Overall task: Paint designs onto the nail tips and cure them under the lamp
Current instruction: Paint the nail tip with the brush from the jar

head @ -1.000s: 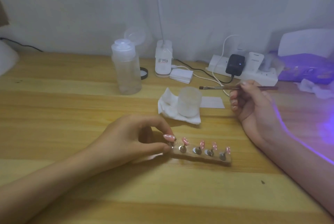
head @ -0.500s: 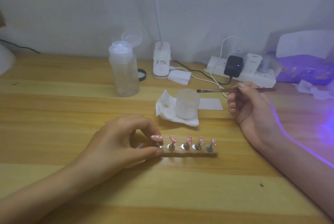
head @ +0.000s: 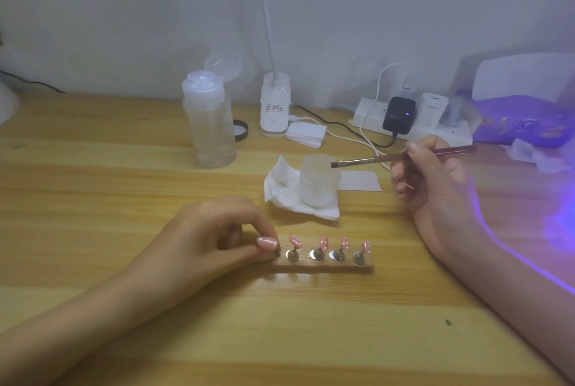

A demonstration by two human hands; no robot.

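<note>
**Nail tips, five, pink with white dots: design looks largely painted; final cure judged not yet done.**
Nail tips (head: 323, 243) stand on studs along the holder strip (head: 323, 265) on the worktop (head: 93, 198). The left hand (head: 214, 239) pinches the strip's left end. Beyond the strip to its right, the right hand (head: 435, 189) pinches a flat brush (head: 367, 161), bristles over a frosted jar (head: 317, 189). A lit lamp (head: 522, 77) sits well right of the strip.
</note>
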